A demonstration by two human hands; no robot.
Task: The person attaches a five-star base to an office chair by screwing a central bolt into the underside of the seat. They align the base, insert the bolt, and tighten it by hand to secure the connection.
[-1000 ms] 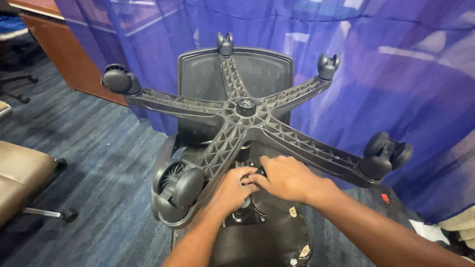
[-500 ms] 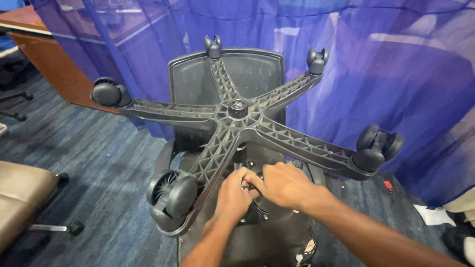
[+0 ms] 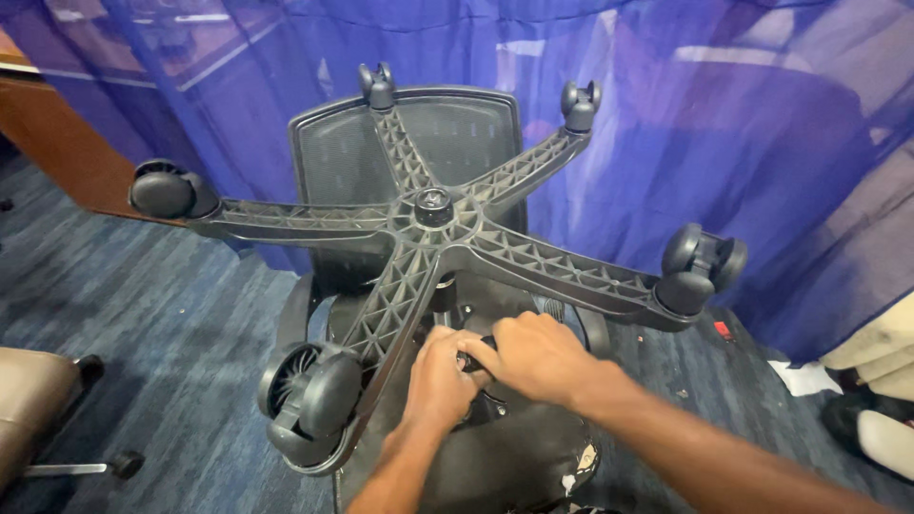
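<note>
While closed, both hands' fingers (image 3: 455,354) grip the upturned chair's (image 3: 409,152) mechanism (image 3: 473,360).

A sheer blue-violet curtain (image 3: 743,143) hangs across the far side, over a blue-grey carpet (image 3: 143,324). At far left stands a reddish wooden desk (image 3: 48,143) (partly behind the curtain); near left, a tan chair seat (image 3: 24,400).

This is looking like an office: blue carpet (image 3: 143,333) is covering the floor, a wooden desk (image 3: 48,143) is standing behind blue curtains (image 3: 714,114), and another wheeled chair (image 3: 38,409) is sitting nearby.
</note>
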